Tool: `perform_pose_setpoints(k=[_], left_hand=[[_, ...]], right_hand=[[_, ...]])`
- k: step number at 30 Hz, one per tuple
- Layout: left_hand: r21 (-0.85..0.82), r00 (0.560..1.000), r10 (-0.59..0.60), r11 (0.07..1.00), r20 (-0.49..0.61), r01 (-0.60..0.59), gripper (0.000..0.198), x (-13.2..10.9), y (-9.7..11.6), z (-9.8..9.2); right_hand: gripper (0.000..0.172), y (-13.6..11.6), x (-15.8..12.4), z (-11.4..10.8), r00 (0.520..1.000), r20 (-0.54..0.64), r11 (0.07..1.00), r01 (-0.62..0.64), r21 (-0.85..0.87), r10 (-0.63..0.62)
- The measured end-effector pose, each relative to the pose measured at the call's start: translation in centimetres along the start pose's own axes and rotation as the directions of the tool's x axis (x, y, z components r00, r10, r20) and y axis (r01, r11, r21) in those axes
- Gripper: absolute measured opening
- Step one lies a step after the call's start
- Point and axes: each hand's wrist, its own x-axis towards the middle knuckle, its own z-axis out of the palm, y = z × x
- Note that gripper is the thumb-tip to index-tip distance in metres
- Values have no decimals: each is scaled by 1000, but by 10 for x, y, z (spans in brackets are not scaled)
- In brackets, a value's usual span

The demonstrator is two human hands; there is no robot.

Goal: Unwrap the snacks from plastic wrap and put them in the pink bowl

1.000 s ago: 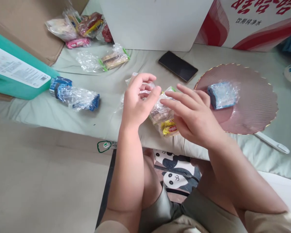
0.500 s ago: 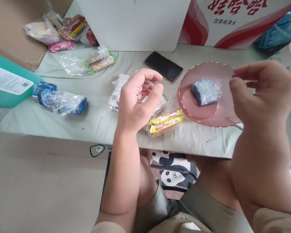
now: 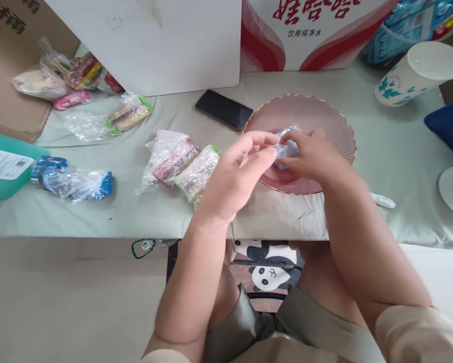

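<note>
Pale green cloth [image 3: 158,217] lies under a scalloped pink plate [image 3: 305,108]. Left hand [image 3: 236,174] half-curled, right hand [image 3: 313,154] narrowed around the film-wrapped blue packet [image 3: 290,147] over the plate; whether either grips, I cannot tell. It looks light and slippery, best pinched by its sides.
</note>
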Motion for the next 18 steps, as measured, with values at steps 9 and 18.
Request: perform_pose_setpoints(k=[9,18], left_hand=[[-22,996,-34,999,-84,32,15,6,-11,6],[-53,911,42,996,-409,-69,36,0,-15,-50]], right_hand=[[20,-18,-18,-31,907,-406,950,217,224,-112],[35,-65,-53,-28,791,-266,697,612,375,-551]])
